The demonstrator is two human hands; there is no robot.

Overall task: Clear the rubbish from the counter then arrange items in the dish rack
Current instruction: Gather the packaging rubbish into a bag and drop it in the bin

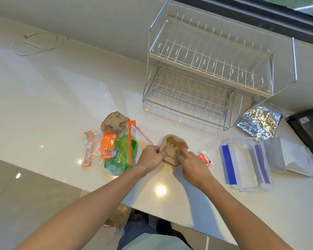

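A crumpled brown paper wrapper [173,144] lies on the white counter [52,105] near the front edge. My left hand [151,156] pinches its left edge. My right hand [193,165] presses on its right side with fingers bent. A second brown wrapper [114,120] lies further left, beside an orange and green plastic bag [119,150] and a pink sachet [88,148]. A small red and white wrapper [205,158] peeks out behind my right hand. The two-tier wire dish rack [206,69] stands empty at the back of the counter.
A clear bag with blue strips [246,163], a silver foil pouch [258,123], white paper packaging [293,157] and a black box [309,130] lie at the right. A white cable [38,44] is coiled at the back left. Another bag lies on the floor [117,217] below.
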